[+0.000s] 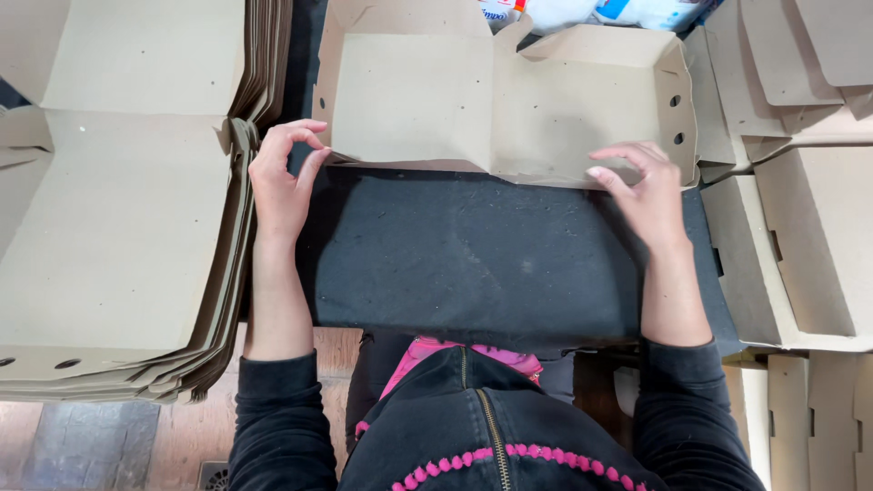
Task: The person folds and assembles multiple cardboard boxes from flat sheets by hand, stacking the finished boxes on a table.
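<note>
We have a half-folded brown cardboard box blank (509, 100) lying at the far edge of the dark worktop (473, 264), its side flaps already standing. Our left hand (284, 182) pinches the near left corner flap between thumb and curled fingers (305, 129). Our right hand (647, 186) rests on the near right edge, fingers spread and pressing down rather than closed around anything. We judge the board light, thin and stiff along its panels, bending easily at the scored creases, so it is best held at flaps and corners. A tall stack of flat blanks (127, 236) crowds the left, and finished boxes (800, 245) stand just beside the right. The open room is the bare worktop between our forearms.
</note>
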